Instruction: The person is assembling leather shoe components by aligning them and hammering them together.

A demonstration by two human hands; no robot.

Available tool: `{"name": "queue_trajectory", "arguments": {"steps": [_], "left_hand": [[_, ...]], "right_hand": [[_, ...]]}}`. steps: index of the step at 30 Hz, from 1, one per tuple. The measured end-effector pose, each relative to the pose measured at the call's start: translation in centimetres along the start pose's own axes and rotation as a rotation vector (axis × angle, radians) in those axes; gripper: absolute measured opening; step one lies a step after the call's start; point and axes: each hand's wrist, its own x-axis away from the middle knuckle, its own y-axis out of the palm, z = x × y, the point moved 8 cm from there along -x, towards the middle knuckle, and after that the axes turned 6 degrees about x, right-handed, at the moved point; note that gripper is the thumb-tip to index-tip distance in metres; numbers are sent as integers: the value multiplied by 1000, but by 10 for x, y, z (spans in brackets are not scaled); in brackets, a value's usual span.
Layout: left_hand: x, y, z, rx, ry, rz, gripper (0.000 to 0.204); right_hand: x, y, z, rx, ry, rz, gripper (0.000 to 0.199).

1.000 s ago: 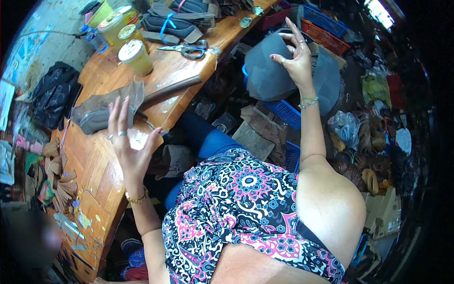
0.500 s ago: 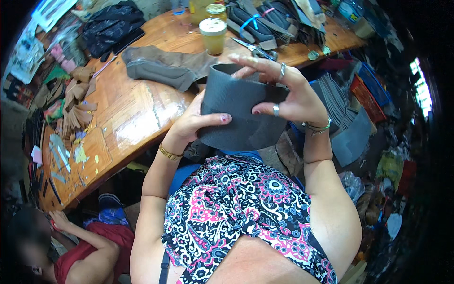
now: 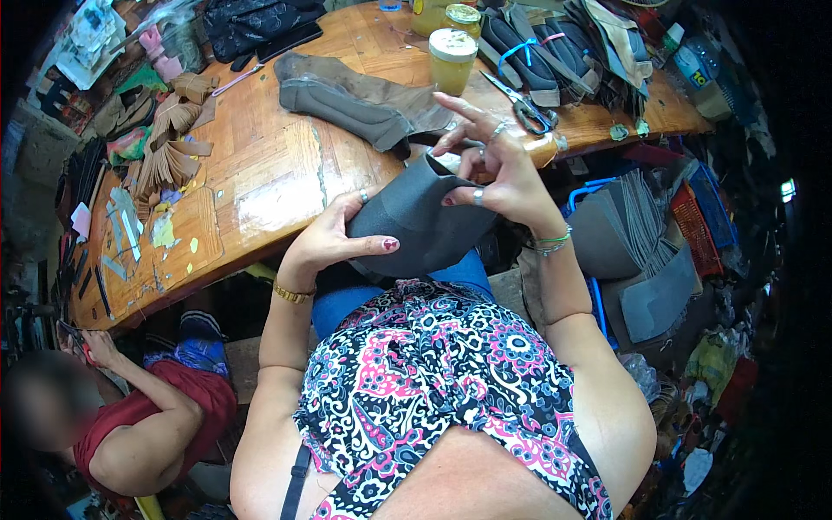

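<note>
A dark grey, flexible sheet (image 3: 416, 230) is curled into a loop above my lap. My left hand (image 3: 334, 238) grips its left side, thumb lying across the near face and fingers behind. At the upper right edge my right hand (image 3: 503, 178) pinches the sheet between thumb and bent fingers, with the index finger stretched out. The fingertips inside the loop are partly hidden. Beyond my hands, a piece of brown and grey material (image 3: 347, 108) lies on the wooden table (image 3: 251, 182).
Lidded jars (image 3: 452, 61), scissors (image 3: 524, 108) and a bundle of dark straps or soles (image 3: 529, 56) are at the back. Stacked grey sheets (image 3: 637, 217) and a red basket (image 3: 696, 230) stand right. Brown strips (image 3: 169, 130) lie left. A person in red (image 3: 156, 425) sits lower left.
The loop has been squeezed narrower and tilted, and both hands have come lower. My right index finger now points up, away from the sheet. The table appears shifted in view.
</note>
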Motion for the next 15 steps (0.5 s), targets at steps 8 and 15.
{"name": "queue_trajectory", "arguments": {"steps": [8,15], "left_hand": [[3,-25,13,-103,153,359,31],[31,-40,4,240,369,542,17]], "right_hand": [[-2,-8,-4,80,-64,162,105],[26,-47,25,-187,-14,446,83]]}}
